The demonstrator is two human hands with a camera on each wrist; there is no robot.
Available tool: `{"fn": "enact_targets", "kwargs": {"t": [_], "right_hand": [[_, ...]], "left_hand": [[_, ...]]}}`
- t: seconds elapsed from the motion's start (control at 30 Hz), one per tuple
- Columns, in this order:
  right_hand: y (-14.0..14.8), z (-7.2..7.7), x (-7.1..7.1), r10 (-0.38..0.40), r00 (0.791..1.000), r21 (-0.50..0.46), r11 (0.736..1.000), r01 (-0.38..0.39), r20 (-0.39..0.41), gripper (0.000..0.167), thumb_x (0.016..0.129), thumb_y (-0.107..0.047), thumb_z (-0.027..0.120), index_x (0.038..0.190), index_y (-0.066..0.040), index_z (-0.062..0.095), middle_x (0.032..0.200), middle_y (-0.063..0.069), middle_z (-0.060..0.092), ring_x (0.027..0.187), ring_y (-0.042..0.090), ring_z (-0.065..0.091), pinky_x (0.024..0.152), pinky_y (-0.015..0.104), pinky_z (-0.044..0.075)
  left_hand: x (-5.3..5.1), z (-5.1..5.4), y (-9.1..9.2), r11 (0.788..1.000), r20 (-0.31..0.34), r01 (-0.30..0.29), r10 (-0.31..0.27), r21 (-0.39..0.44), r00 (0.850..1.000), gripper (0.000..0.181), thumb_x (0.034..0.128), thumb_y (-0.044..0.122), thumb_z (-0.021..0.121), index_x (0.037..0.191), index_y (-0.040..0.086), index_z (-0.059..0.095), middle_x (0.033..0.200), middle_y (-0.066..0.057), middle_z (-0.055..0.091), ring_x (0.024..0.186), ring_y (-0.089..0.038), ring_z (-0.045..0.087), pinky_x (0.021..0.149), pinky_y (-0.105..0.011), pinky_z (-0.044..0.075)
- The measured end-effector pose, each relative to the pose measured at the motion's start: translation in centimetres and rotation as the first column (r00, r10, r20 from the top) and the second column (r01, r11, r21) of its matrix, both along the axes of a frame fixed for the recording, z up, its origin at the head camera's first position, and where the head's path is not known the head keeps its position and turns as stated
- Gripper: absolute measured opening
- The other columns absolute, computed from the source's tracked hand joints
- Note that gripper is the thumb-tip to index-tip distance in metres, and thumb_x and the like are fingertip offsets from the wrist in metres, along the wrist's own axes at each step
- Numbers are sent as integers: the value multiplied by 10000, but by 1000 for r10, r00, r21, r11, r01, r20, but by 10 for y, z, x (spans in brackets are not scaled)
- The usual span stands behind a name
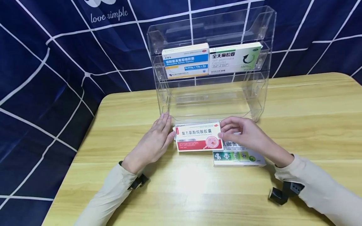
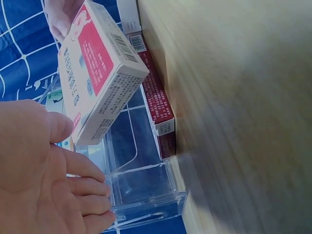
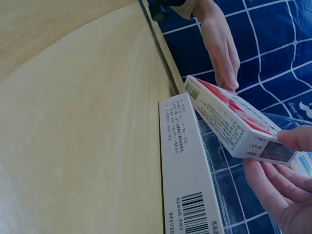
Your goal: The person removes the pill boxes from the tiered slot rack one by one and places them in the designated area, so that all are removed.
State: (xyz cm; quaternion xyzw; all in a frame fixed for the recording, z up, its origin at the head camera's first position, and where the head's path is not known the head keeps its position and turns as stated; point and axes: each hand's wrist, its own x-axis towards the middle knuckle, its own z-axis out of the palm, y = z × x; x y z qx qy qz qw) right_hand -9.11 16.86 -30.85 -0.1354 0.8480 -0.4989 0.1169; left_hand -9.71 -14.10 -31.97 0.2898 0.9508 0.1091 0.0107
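Observation:
A red-and-white medicine box is held tilted just above the table, in front of a clear plastic rack. My right hand pinches its right end between thumb and fingers, as the right wrist view also shows. At the other end is my left hand, its fingers straight and its thumb at the box's corner. Below the held box, a dark red box lies on the table in the left wrist view. Under my right hand lies a white box with a green band, partly covered.
On the rack's upper tier stand a blue-and-white capsule box and a green-and-white capsule box, side by side. A wooden table carries everything. Dark blue cloth with white lines hangs behind and to the left.

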Motion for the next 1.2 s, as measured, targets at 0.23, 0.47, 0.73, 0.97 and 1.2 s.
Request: {"fn": "enact_targets", "kwargs": {"t": [0.23, 0.47, 0.73, 0.97, 1.2], "right_hand": [[-3, -3, 1, 23, 1000, -22, 1000, -23, 12, 341, 867, -168, 727, 1141, 1, 615, 937, 74, 670, 839, 170, 628, 757, 222, 537], [-11, -10, 6, 67, 998, -67, 996, -65, 22, 345, 864, -90, 706, 1163, 33, 586, 918, 59, 700, 814, 152, 652, 759, 215, 543], [-18, -16, 12, 128, 988, -152, 982, -113, 91, 475, 882, -96, 701, 1271, 46, 467, 923, 120, 706, 769, 213, 705, 716, 304, 591], [-23, -18, 15, 199, 972, -174, 969, -175, 129, 528, 901, -105, 678, 1328, 43, 406, 873, 116, 690, 726, 260, 699, 672, 346, 601], [-24, -14, 18, 178, 980, -104, 980, -169, 91, 515, 904, -181, 690, 1323, -8, 446, 744, 92, 674, 554, 229, 640, 521, 349, 569]], "left_hand": [[0, 0, 0, 1000, 4, -10, 10, -12, 1000, 614, 1067, 352, 237, 1493, -85, 169, 1572, -251, 100, 1461, -335, 83, 1191, -436, 129], [0, 0, 1, 1000, 16, -18, 18, -4, 1000, 618, 1067, 365, 223, 1497, -75, 168, 1577, -241, 103, 1464, -326, 87, 1195, -409, 105], [0, 0, 1, 1000, 10, -14, 14, -3, 1000, 612, 1065, 352, 253, 1493, -80, 184, 1575, -241, 119, 1463, -329, 108, 1195, -405, 114], [0, -1, 0, 1000, 9, -24, 24, -6, 1000, 620, 1061, 358, 270, 1495, -77, 189, 1580, -230, 125, 1466, -308, 94, 1195, -409, 120], [0, -1, 0, 1000, 9, -26, 26, -9, 1000, 615, 1062, 357, 260, 1496, -74, 190, 1579, -229, 130, 1465, -292, 88, 1194, -398, 117]]}}
